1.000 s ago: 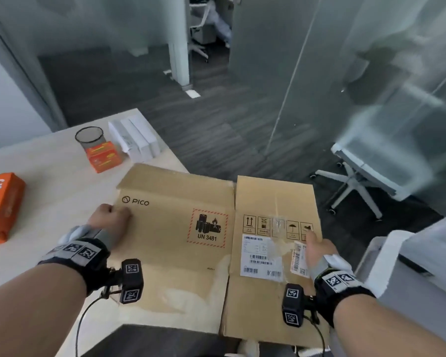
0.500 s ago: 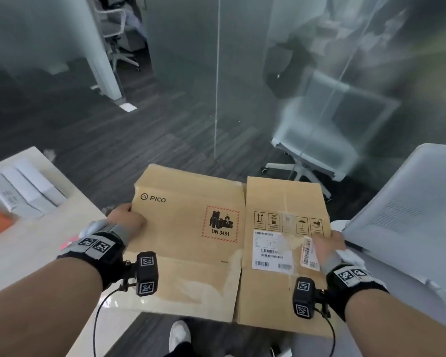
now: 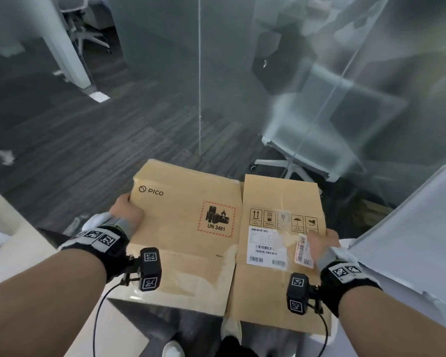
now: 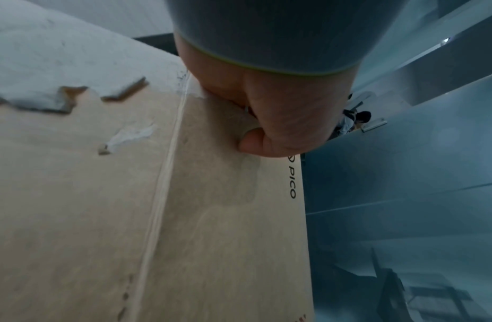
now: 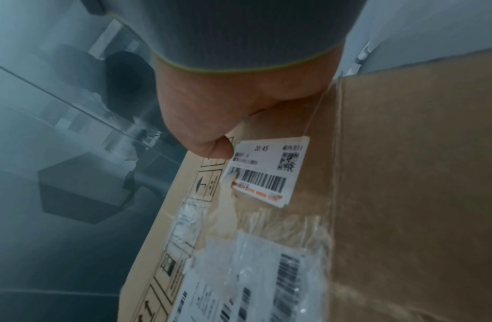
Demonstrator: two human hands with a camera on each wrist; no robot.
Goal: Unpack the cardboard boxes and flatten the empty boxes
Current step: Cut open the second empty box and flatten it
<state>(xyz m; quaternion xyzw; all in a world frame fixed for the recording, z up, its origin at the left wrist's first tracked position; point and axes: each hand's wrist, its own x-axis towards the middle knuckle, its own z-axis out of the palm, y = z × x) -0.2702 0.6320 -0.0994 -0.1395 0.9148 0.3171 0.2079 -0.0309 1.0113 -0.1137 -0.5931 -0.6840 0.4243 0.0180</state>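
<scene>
We hold the flattened brown cardboard box, printed with PICO and a red-bordered battery warning, out flat in the air over the dark grey carpeted floor; a second ago it lay partly on the pale wooden table, which has slid to the lower left of the head view, and the orange packs and white boxes have left it. A white office chair stands behind the frosted glass wall ahead. Our left hand grips the box's left edge, thumb on top. Our right hand pinches the right edge beside the white barcode labels.
</scene>
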